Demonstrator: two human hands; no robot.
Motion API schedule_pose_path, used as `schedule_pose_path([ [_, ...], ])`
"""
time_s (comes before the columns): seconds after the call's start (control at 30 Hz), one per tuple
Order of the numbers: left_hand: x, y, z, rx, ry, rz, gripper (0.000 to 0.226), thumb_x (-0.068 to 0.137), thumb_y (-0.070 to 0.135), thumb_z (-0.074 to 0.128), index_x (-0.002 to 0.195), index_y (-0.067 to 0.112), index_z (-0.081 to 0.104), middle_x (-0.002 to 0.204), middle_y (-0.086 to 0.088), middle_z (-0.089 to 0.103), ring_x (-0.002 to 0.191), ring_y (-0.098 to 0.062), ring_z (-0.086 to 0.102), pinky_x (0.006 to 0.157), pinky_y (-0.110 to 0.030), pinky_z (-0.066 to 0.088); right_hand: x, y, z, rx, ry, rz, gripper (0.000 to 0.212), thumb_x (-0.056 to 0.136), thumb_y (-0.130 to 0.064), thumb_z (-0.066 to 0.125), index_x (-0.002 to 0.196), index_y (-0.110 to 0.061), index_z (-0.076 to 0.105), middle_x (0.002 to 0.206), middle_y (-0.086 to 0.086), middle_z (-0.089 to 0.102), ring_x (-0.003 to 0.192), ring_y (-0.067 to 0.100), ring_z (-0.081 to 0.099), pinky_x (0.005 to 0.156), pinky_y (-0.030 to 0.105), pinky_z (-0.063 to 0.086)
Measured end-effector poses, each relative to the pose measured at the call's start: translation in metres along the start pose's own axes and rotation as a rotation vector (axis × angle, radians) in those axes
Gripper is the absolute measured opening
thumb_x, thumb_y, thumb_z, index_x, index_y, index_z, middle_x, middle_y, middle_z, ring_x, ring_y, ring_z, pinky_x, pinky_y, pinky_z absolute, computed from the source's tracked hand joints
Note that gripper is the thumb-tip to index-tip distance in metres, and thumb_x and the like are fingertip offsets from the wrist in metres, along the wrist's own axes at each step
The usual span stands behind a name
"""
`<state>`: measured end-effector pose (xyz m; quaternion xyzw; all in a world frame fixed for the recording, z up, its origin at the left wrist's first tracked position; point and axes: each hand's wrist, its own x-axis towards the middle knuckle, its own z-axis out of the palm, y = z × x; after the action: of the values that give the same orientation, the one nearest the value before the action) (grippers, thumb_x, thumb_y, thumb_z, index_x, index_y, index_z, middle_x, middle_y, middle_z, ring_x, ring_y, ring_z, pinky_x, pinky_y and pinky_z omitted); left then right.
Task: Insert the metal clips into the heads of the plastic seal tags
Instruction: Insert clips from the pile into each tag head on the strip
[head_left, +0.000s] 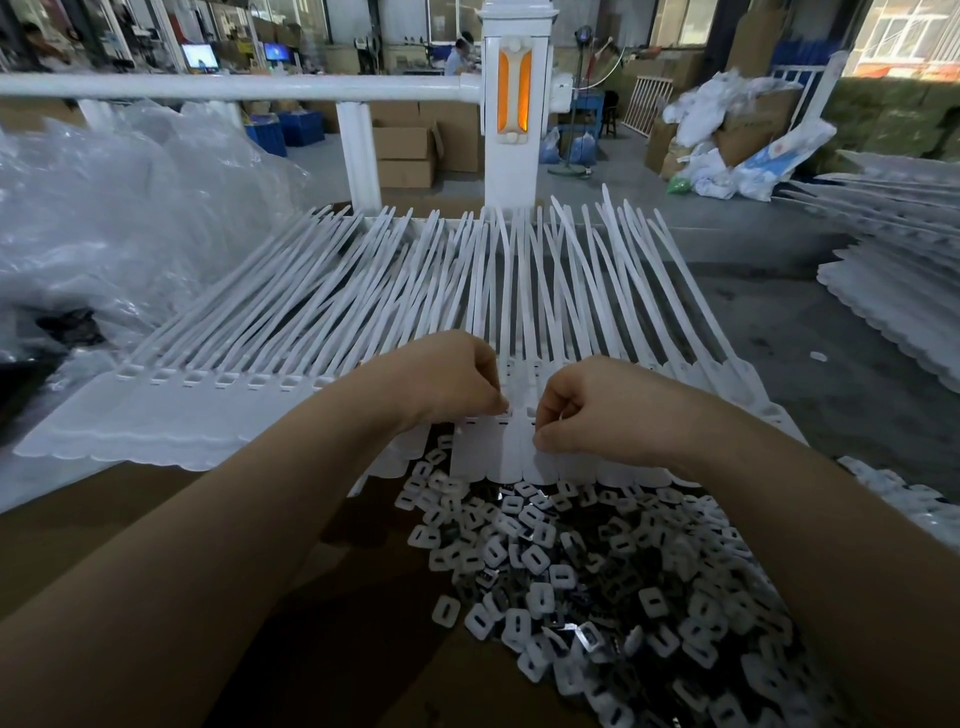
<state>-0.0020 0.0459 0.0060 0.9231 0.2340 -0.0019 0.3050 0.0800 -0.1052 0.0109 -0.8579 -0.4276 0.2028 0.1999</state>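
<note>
Currently both hands are working at the heads of the long white plastic seal tags (498, 291), which are lying fanned in rows across the brown cardboard surface (104, 525) — left hand (447, 379) curled, fingertips pinching at a tag head, right hand (587, 410) curled likewise just beside it. Whether either is holding a clip, I cannot tell. The heap of small square metal clips (597, 582) is sitting just below the hands, nearer the person.
</note>
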Motion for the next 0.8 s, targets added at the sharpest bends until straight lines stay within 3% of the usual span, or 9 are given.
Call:
schedule_pose_path([
  [0.13, 0.0009, 0.0001, 0.0003, -0.001, -0.006, -0.014, 0.015, 0.084, 0.029, 0.075, 0.084, 0.017, 0.066, 0.083, 0.0, 0.067, 0.078, -0.013, 0.062, 0.068, -0.028, 0.047, 0.0003, -0.0003, -0.0004, 0.002, -0.004, 0.004, 0.005, 0.085, -0.028, 0.07, 0.084, -0.024, 0.067, 0.083, -0.01, 0.064, 0.075, 0.004, 0.058, 0.058, 0.019, 0.042],
  [0.27, 0.0021, 0.0005, 0.002, 0.014, -0.028, -0.08, 0.016, 0.081, 0.035, 0.075, 0.083, 0.023, 0.065, 0.09, 0.002, 0.066, 0.095, -0.02, 0.061, 0.1, -0.048, 0.043, 0.0007, -0.0002, -0.0001, 0.012, -0.005, 0.016, 0.005, 0.085, -0.028, 0.071, 0.083, -0.026, 0.066, 0.085, -0.009, 0.065, 0.077, 0.005, 0.059, 0.059, 0.02, 0.042],
  [0.33, 0.0036, 0.0023, 0.0027, 0.019, -0.022, -0.102, 0.016, 0.08, 0.034, 0.076, 0.083, 0.023, 0.065, 0.094, 0.0, 0.066, 0.102, -0.025, 0.06, 0.105, -0.052, 0.04, 0.0011, -0.0007, -0.0003, 0.02, -0.005, 0.018, 0.006, 0.085, -0.028, 0.071, 0.082, -0.026, 0.066, 0.085, -0.009, 0.065, 0.077, 0.005, 0.059, 0.059, 0.02, 0.042],
  [0.43, 0.0061, 0.0033, 0.0017, -0.035, -0.038, -0.121, 0.016, 0.081, 0.029, 0.076, 0.088, 0.02, 0.065, 0.092, -0.003, 0.067, 0.09, -0.021, 0.062, 0.085, -0.036, 0.051, 0.0011, -0.0009, -0.0003, 0.02, -0.01, 0.006, 0.007, 0.085, -0.027, 0.071, 0.081, -0.026, 0.065, 0.084, -0.009, 0.065, 0.077, 0.005, 0.059, 0.059, 0.02, 0.042],
  [0.53, 0.0071, 0.004, 0.0001, -0.084, -0.052, -0.121, 0.014, 0.082, 0.024, 0.076, 0.089, 0.017, 0.066, 0.086, -0.001, 0.065, 0.077, -0.013, 0.058, 0.062, -0.025, 0.043, 0.0007, -0.0006, -0.0001, 0.015, -0.015, -0.01, 0.008, 0.084, -0.026, 0.071, 0.08, -0.027, 0.065, 0.08, -0.011, 0.062, 0.072, 0.002, 0.056, 0.055, 0.018, 0.039],
  [0.67, 0.0057, 0.0042, -0.0002, -0.11, -0.049, -0.11, 0.013, 0.083, 0.024, 0.076, 0.087, 0.018, 0.066, 0.085, 0.001, 0.065, 0.079, -0.012, 0.058, 0.061, -0.025, 0.039, 0.0004, 0.0006, -0.0016, 0.028, -0.036, -0.054, 0.01, 0.079, -0.024, 0.077, 0.079, -0.028, 0.068, 0.075, -0.012, 0.058, 0.066, 0.003, 0.054, 0.056, 0.021, 0.039],
  [0.8, 0.0039, 0.004, -0.0008, -0.125, -0.059, -0.09, 0.011, 0.083, 0.02, 0.074, 0.09, 0.017, 0.066, 0.086, 0.001, 0.064, 0.08, -0.012, 0.057, 0.063, -0.026, 0.041, -0.0032, -0.0014, -0.0029, 0.055, -0.128, -0.215, 0.011, 0.077, -0.023, 0.079, 0.079, -0.031, 0.072, 0.074, -0.005, 0.064, 0.061, 0.002, 0.056, 0.06, 0.026, 0.049],
])
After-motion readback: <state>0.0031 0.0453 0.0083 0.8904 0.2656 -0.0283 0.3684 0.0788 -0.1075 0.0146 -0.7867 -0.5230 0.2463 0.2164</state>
